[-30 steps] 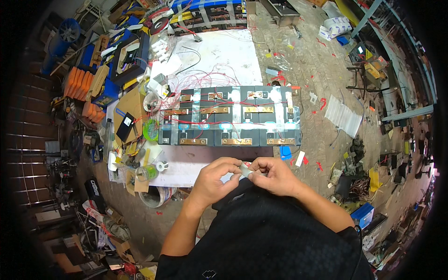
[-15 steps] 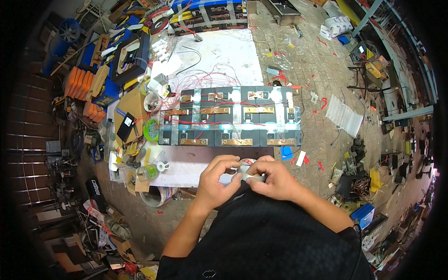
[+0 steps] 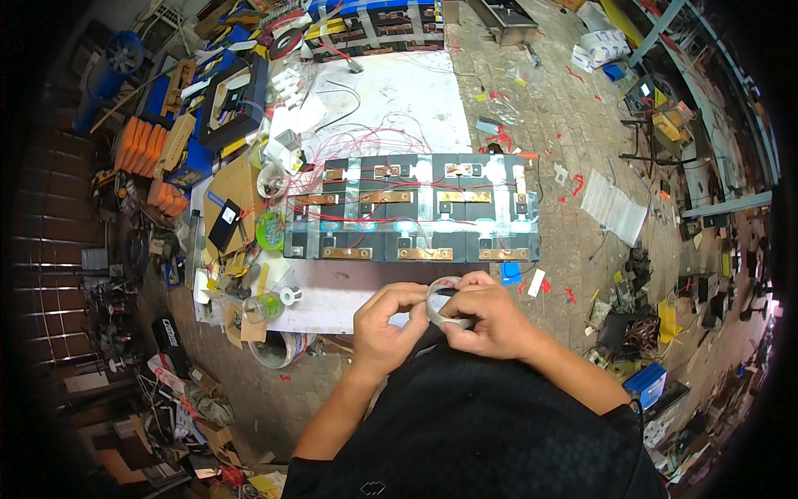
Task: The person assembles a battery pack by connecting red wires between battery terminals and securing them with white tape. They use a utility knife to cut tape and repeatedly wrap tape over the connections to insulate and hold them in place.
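Close in front of my body, my right hand (image 3: 490,316) grips a roll of clear tape (image 3: 431,308), fingers wrapped round its right side. My left hand (image 3: 387,328) pinches at the roll's left edge with thumb and forefinger; whether a loose tape end is between them is too small to tell. Beyond both hands lies a battery pack (image 3: 378,246) of black cells, apart from them. Copper bars (image 3: 426,254) join its terminals, strips of clear tape cross it, and thin red wires (image 3: 374,137) spread from its far left side.
The pack rests on a white sheet (image 3: 399,91). A second taped pack (image 3: 391,29) stands at the far end. Left of the sheet are a green dish (image 3: 269,231), a clear jar (image 3: 264,308) and a wire spool (image 3: 290,296). Red scraps and a blue piece (image 3: 510,273) lie right.
The tape roll has tilted up, so its ring opening now shows. My hands have shifted only slightly and stay together at the roll.
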